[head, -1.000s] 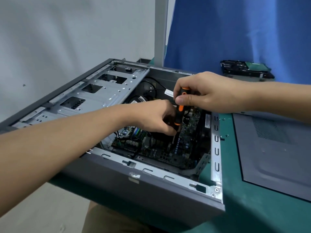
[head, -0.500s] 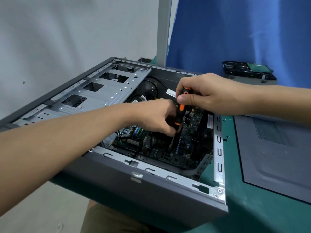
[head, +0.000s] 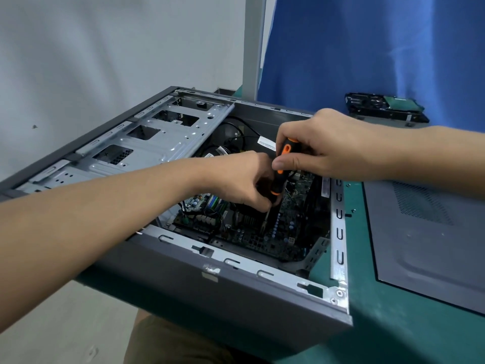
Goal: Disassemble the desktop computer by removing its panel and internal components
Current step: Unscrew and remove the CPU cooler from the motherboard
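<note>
A white wall (head: 91, 48) fills the back on the left, and a big blue curtain (head: 367, 48) hangs on the right, with a grey post (head: 253, 43) standing between them. Below is a green table (head: 393, 324). The computer case (head: 236, 298) lies on its side on the left part of the table, open at the top, and its near corner sticks out over the table's edge. The grey side panel (head: 433, 245) is already off. It lies flat on the table just to the right of the case, not touching it.

Inside the case, a shiny metal drive frame (head: 162, 143) covers the left half. The dark circuit board (head: 283, 232) sits at the bottom of the right half, with black wires curling above it. Far back on the table, by the curtain, lies a flat black and green part (head: 385, 107) — it is well away from the case.

Both arms reach in over the open case. The right hand (head: 322, 148) comes from the right and grips the top of a black and orange screwdriver (head: 278, 182), fingers curled round it and the thumb pressed on its side. The left hand (head: 244, 179) comes from the left, and its fingers curl round the bottom of the handle, where the thin metal rod starts. The screwdriver stands nearly straight up — its tip points down onto the board.

On the table between the case and the panel lie a few tiny bits (head: 353, 211), too small to tell what they are.
</note>
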